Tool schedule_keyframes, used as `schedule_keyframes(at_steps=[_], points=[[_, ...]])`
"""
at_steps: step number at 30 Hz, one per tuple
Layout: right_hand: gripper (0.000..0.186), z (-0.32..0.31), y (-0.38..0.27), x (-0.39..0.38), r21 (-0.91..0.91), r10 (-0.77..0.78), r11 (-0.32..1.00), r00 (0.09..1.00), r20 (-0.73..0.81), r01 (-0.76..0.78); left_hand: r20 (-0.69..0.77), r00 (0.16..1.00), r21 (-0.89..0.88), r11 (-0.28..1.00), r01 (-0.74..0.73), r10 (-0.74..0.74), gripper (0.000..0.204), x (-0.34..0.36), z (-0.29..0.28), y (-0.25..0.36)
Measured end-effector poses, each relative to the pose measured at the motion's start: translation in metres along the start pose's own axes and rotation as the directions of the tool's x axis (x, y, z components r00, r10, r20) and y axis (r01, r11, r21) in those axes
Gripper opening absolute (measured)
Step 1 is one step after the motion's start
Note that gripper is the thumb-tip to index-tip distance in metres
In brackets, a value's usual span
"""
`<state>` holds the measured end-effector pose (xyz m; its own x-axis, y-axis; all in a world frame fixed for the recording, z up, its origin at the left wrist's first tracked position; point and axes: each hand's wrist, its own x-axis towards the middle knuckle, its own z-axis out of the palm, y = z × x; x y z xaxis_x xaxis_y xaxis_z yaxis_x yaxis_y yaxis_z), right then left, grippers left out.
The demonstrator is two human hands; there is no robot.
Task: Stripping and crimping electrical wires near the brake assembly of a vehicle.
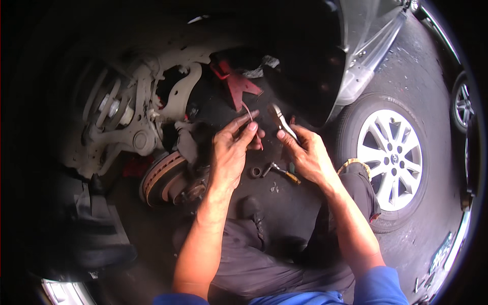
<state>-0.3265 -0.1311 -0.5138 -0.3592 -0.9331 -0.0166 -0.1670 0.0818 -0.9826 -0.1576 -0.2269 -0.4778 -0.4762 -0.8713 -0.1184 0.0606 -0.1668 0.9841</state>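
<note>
Peripherally, a silver-spoked wheel [390,158] sits at far R on dark flr. [432,101]; pale susp. arm [138,138] & brown-edged brake disc [161,175] occupy L side. Red stand [235,84] lies beyond the hands, w/ crumpled pale sheet [267,63] near it. Nearer the knees, on flr.: yellow-handled ratchet [291,176], w/ dark ring [255,173] just beside its head. Deep shadow obscures much of the upper view. Thin strip [247,109] (pinkish-red, gently curved) is in L hand [230,146], pinched btwn thumb & fingers; these hide its mid-portion, ends showing above & below. R hand [311,153] is closed on brush-like tool [281,121], thumb along it; pale shaft, broader brownish tip aimed up & L, near strip but apart; exact kind unclear.
</note>
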Motion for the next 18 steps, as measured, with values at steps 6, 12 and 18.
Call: schedule_keyframes(at_steps=[6, 12, 18], points=[[0.035, -0.023, -0.005, 0.001, -0.202, -0.083, 0.975, 0.994, 0.071, 0.096, 0.081, 0.993, 0.024, 0.996, 0.083, -0.085, 0.034, 0.0, 0.006, -0.007], [0.04, -0.027, 0.02, -0.005, -0.142, 0.012, 0.99, 0.998, 0.057, -0.004, 0.054, 0.997, 0.298, 0.952, -0.067, 0.053, 0.024, 0.002, 0.001, -0.006], [0.049, -0.026, 0.02, -0.003, 0.295, 0.176, 0.933, 0.977, 0.119, -0.204, -0.005, 1.0, 0.342, 0.94, 0.006, -0.005, 0.013, 0.0, 0.004, -0.005]])
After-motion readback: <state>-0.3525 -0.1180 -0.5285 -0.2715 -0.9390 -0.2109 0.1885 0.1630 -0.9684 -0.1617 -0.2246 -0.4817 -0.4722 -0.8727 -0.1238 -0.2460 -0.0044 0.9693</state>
